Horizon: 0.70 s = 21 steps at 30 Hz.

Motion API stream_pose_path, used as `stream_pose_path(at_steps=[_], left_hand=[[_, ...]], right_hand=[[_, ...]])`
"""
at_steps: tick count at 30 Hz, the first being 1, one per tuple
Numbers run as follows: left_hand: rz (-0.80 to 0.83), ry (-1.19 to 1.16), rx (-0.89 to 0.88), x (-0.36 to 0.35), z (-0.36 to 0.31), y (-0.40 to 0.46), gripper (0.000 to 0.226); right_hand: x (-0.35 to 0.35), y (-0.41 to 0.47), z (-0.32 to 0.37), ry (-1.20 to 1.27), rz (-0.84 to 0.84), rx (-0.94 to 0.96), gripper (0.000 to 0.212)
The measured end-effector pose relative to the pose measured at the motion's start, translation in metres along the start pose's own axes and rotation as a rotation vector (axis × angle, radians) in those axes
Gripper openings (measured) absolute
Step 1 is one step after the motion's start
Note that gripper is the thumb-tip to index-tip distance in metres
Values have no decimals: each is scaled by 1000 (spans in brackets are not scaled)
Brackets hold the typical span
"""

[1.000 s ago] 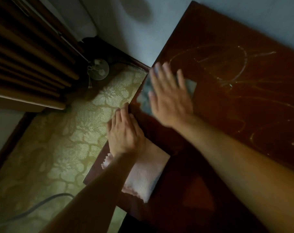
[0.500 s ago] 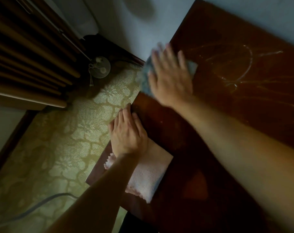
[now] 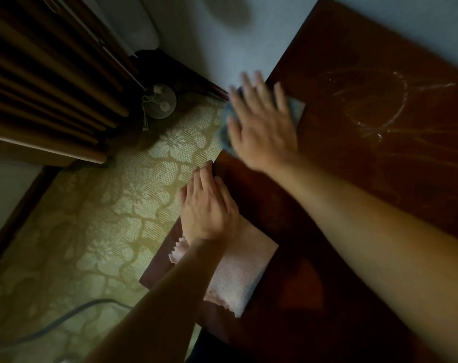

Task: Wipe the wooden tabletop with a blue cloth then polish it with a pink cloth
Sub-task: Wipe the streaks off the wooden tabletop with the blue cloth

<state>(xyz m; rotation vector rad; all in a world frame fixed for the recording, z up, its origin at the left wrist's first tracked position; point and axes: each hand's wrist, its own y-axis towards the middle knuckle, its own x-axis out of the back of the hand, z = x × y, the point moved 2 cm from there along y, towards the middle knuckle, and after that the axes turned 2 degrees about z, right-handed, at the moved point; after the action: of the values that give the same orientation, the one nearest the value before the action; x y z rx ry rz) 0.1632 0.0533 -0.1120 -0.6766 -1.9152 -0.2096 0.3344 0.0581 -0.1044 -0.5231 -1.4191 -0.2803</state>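
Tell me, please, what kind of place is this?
Probably a room in a home: a polished wooden tabletop against a pale wall, a patterned carpet and heavy curtains.

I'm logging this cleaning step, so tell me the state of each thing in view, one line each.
Blue cloth: flat under the right hand, partly over the table's edge.
Folded pink cloth: lying unused on the table, near its edge.
Dark wooden tabletop: streaked with wet wipe marks.
Right hand: open, pressing the blue cloth.
Left hand: open, resting flat at the table's edge.
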Motion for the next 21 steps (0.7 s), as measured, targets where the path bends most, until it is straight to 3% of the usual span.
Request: stream_pose_path(at_steps=[4,8,11,17,21], left_hand=[[-5,-2,-22,0,-1,0,41],[14,-25,-13,1,2,-1,46],[4,-18,-13,0,2,-1,46],[-12,-4,-13,-3,-1,1,44],[-7,-14,-7,-1,-1,0,44]], right_hand=[[8,26,-26,13,-44,-162,64],[-16,-54,39,32,-59,13,62],[-19,-60,34,76,-42,96,59],[3,27,-57,34,-81,-154,63],[-4,-10,-21,43,-114,-177,66]])
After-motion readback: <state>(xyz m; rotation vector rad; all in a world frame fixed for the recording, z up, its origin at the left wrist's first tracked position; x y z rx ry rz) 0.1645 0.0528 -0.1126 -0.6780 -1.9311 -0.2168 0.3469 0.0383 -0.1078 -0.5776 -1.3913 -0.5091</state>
